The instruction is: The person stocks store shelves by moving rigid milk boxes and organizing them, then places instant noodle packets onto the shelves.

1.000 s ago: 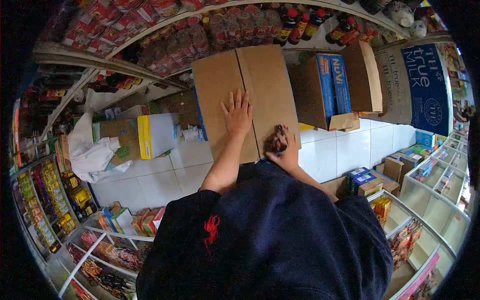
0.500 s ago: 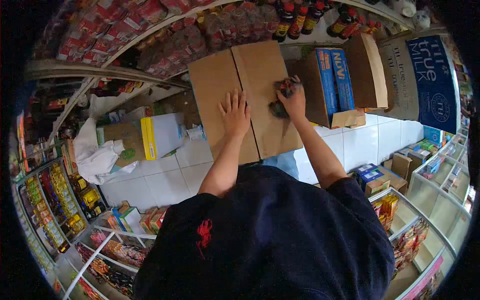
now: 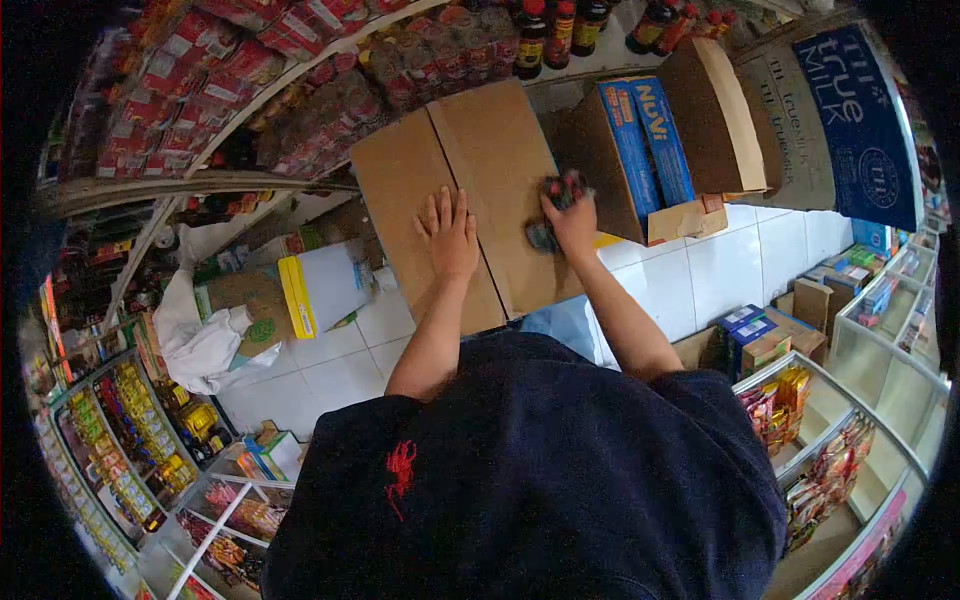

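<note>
A large closed cardboard box (image 3: 400, 180) stands in front of me, with a dark seam running down its top between two flaps. My left hand (image 3: 449, 240) lies flat on the top, fingers spread, just left of the seam. Near the box's right edge, my right hand (image 3: 574, 225) grips a dark handheld thing with red parts (image 3: 560, 188), which is pressed close over the cardboard. Motion blurs this thing, and I cannot tell its kind.
To the right are an open carton with blue NuVi packs (image 3: 645, 140) and a TH true MILK carton (image 3: 860, 130). Shelves of sauce bottles (image 3: 560, 35) line the back. A white bag (image 3: 200, 335) lies left; glass cases (image 3: 880, 380) stand right.
The box and both hands appear slightly further left and the view has shifted. My left hand stays flat on the box, and my right hand keeps its grip on the dark thing.
</note>
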Demonstrator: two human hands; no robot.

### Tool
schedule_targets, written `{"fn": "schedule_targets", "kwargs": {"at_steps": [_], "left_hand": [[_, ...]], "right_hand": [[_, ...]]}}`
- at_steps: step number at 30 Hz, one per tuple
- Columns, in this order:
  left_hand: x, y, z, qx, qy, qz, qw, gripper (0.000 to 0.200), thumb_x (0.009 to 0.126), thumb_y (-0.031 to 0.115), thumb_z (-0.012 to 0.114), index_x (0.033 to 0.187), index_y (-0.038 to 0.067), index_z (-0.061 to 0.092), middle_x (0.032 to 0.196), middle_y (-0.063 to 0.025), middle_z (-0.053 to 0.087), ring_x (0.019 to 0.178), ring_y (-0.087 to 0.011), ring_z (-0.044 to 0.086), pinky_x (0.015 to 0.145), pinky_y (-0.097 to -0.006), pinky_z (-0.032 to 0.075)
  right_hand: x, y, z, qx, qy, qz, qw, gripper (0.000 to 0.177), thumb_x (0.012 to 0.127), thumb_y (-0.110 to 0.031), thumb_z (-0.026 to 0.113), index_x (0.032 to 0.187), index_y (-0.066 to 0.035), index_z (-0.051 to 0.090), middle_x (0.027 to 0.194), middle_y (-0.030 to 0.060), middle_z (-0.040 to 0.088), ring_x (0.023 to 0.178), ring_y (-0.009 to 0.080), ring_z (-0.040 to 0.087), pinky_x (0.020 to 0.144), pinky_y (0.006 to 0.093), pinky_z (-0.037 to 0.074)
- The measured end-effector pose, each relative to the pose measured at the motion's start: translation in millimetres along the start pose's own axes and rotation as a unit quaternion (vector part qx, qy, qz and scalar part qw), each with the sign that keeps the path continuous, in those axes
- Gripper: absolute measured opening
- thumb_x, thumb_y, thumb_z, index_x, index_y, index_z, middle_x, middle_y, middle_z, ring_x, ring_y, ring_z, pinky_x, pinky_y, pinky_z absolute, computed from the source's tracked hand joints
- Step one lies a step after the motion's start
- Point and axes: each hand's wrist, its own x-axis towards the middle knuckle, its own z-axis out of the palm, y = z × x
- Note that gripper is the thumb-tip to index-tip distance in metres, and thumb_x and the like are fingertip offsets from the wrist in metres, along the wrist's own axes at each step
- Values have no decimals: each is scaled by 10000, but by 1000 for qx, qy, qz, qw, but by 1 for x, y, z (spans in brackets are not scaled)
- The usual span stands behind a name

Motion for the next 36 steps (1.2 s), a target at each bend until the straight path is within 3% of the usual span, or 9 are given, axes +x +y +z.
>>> {"fn": "schedule_targets", "kwargs": {"at_steps": [3, 7, 9, 12, 14, 20, 24, 30, 36], "left_hand": [[0, -1, 3, -39, 7, -2, 999, 466, 918, 348, 287, 1367, 237, 230, 1436, -16, 155, 1323, -255, 109, 1046, -526, 43], [-2, -4, 2, -47, 24, 10, 999, 460, 921, 345, 283, 1365, 238, 237, 1437, -13, 152, 1323, -257, 110, 1048, -521, 47], [-1, -2, -2, -46, 31, 13, 998, 458, 921, 348, 283, 1363, 239, 244, 1436, -17, 154, 1322, -259, 111, 1049, -516, 52], [-1, -2, 1, -47, 21, 6, 999, 455, 920, 347, 285, 1361, 240, 250, 1434, -24, 161, 1321, -262, 115, 1049, -515, 57], [-1, -3, 0, -47, 23, 6, 999, 455, 919, 346, 288, 1359, 238, 253, 1433, -27, 166, 1321, -260, 118, 1048, -517, 58], [-3, -2, -1, -59, 35, 1, 998, 473, 914, 311, 311, 1360, 166, 249, 1429, -31, 179, 1322, -248, 125, 1045, -522, 64], [-3, -2, -2, -64, 43, 8, 997, 490, 903, 270, 331, 1357, 109, 241, 1425, -31, 194, 1323, -242, 126, 1044, -522, 69], [1, 0, -10, -65, -6, -10, 998, 508, 870, 211, 374, 1349, 91, 254, 1420, -54, 212, 1319, -269, 136, 1048, -513, 33], [2, -1, -7, -56, -15, -22, 998, 500, 878, 294, 340, 1336, 105, 278, 1421, -28, 210, 1315, -239, 163, 1049, -517, 50]], "right_hand": [[32, -9, 22, -93, 38, -55, 993, 412, 632, -137, 715, 938, 20, 488, 919, 175, 528, 930, 327, 512, 815, 369, 401], [13, 2, 30, -72, 83, -114, 987, 440, 620, -142, 714, 944, 26, 468, 967, 198, 498, 961, 373, 472, 860, 396, 372], [-25, -14, 11, -83, 25, -169, 982, 581, 607, -161, 722, 1077, 39, 444, 1138, 240, 443, 1091, 403, 400, 944, 401, 319], [-85, -2, 4, -148, -33, -134, 979, 711, 614, -165, 725, 1206, 34, 386, 1281, 241, 353, 1203, 398, 311, 1003, 400, 263], [-117, 8, 7, -83, -102, -110, 985, 774, 633, -200, 721, 1267, 25, 338, 1358, 214, 269, 1272, 360, 229, 1026, 429, 219], [-97, -3, 17, -194, -149, -167, 955, 741, 668, -255, 700, 1253, 33, 348, 1343, 223, 275, 1267, 356, 237, 994, 505, 223], [-64, -13, 34, -229, -179, -212, 933, 719, 704, -336, 651, 1267, 5, 361, 1380, 153, 248, 1289, 288, 216, 1036, 452, 187], [-15, -29, 70, -212, -183, -250, 927, 644, 759, -299, 610, 1279, -23, 349, 1371, 166, 256, 1293, 291, 208, 1031, 478, 185], [8, -29, 85, -216, -190, -286, 914, 638, 764, -347, 597, 1277, -45, 368, 1379, 123, 251, 1292, 272, 215, 1047, 446, 183]]}}
